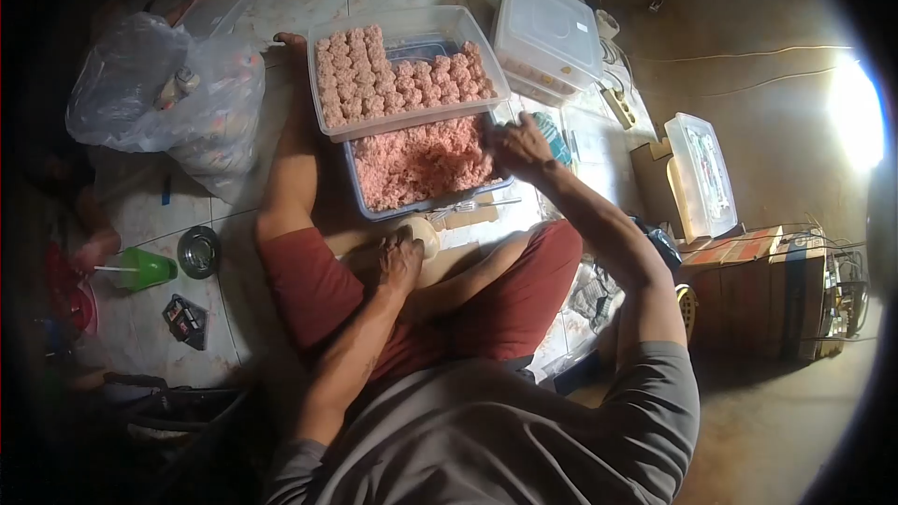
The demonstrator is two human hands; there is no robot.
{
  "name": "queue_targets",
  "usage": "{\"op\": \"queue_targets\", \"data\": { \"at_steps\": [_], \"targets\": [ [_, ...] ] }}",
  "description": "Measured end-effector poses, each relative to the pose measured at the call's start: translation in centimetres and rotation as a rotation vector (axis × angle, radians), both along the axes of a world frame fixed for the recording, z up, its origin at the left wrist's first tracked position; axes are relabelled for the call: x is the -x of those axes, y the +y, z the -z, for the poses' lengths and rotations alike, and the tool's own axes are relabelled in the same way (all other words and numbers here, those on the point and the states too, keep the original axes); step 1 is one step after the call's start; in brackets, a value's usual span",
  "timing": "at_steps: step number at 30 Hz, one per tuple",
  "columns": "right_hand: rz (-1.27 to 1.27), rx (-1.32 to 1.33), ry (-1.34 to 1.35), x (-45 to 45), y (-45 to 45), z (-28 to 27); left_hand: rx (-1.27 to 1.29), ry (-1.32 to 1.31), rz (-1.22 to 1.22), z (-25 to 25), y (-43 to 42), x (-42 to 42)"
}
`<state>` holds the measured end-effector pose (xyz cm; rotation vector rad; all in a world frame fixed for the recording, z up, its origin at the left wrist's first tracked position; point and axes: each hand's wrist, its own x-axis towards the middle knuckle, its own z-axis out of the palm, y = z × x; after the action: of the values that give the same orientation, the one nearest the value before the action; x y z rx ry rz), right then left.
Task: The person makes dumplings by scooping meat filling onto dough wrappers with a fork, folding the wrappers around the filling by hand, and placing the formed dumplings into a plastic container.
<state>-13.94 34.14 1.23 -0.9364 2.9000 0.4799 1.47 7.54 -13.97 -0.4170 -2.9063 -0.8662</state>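
Observation:
My left hand [402,260] is closed around a pale, round object [427,236] above my crossed legs; its exact kind is unclear. My right hand [524,145], fingers curled, is at the right edge of a blue-rimmed tub [360,189] of loose pink crumbly mixture [421,168]. Whatever its fingers may hold is hidden. Beside that hand lies a teal striped packet or cloth [552,138]. A clear plastic tub [332,127] rests across the far part of the blue-rimmed one, with rows of pink rough balls [355,75] inside.
A lidded clear container [547,28] stands at the back right, near a power strip [619,108]. Metal utensils [458,209] lie before the tub. On the left are a plastic bag [168,84], a glass ashtray [198,252] and a green cup [150,266] near another person's hand [96,250].

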Motion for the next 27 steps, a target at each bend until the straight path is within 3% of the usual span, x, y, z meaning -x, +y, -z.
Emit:
{"op": "queue_targets", "data": {
  "at_steps": [1, 2, 4, 5, 6, 8, 9, 10, 11, 12, 14, 15, 18, 20, 22, 23, 24, 26, 27],
  "targets": [
    [-0.105, -0.029, 0.171, 0.0, -0.5, 0.9, 0.160, -0.060, 0.150, -0.7, -0.6, 0.1],
    [-0.017, -0.030, -0.152, 0.8, -0.4, 1.1, 0.161, -0.052, 0.146, -0.5, -0.7, 0.4],
    [0.134, 0.017, -0.240, 0.9, -0.9, -2.3, -0.088, -0.039, 0.059, 0.9, -0.9, -0.4],
    [0.167, -0.063, -0.159, 0.6, -1.7, -3.9, -0.085, -0.037, 0.063, 0.6, -1.2, -0.4],
    [0.164, -0.064, -0.149, 0.6, -1.1, -1.9, -0.142, -0.030, 0.079, 0.0, -1.3, 0.1],
    [-0.144, -0.153, 0.068, 1.0, 0.6, 4.2, -0.190, -0.011, 0.091, -2.3, -1.9, 0.7],
    [-0.102, -0.135, -0.136, 0.8, -1.3, 0.0, -0.420, -0.158, 0.070, -4.6, -2.1, 0.5],
    [-0.103, -0.126, -0.134, 0.5, -1.9, -2.7, -0.646, -0.316, 0.052, -5.7, -2.3, -0.1],
    [0.073, 0.122, -0.337, 0.6, -2.1, -5.1, -0.938, -0.474, 0.090, -3.1, -2.7, 0.1],
    [0.245, 0.369, -0.537, 0.8, -1.7, -6.2, -0.931, -0.466, 0.092, -4.9, -3.1, 0.2],
    [0.298, 0.539, -0.550, 0.8, -0.4, -5.9, -1.590, -1.033, 0.040, -10.2, -3.8, -0.4],
    [0.341, 0.667, -0.581, 0.2, -0.2, -6.3, -1.560, -1.091, 0.131, -10.3, -3.9, -0.1],
    [0.317, 0.879, -0.526, -1.8, 0.5, -6.2, -1.354, -0.868, 0.239, -9.1, -2.1, 1.3],
    [0.334, 1.012, -0.450, -3.5, 0.1, -6.7, -1.358, -0.844, 0.283, -9.6, -1.4, 3.0],
    [0.291, 1.225, -0.237, -5.3, -0.9, -5.7, -1.610, -0.913, 0.257, -10.1, -1.0, 4.9],
    [0.348, 1.307, -0.278, -6.3, -1.3, -5.5, -1.685, -0.868, 0.028, -10.5, -0.3, 5.3],
    [0.432, 1.300, -0.307, -7.5, -2.3, -6.5, -1.679, -0.859, 0.027, -11.4, -0.1, 6.1],
    [0.481, 1.425, -0.257, -9.3, -4.2, -5.1, -2.111, -0.888, 0.090, -13.0, -0.1, 8.1],
    [0.412, 1.500, -0.170, -9.8, -5.4, -3.4, -2.236, -0.850, 0.235, -11.5, -0.2, 9.1]
  ]
}}
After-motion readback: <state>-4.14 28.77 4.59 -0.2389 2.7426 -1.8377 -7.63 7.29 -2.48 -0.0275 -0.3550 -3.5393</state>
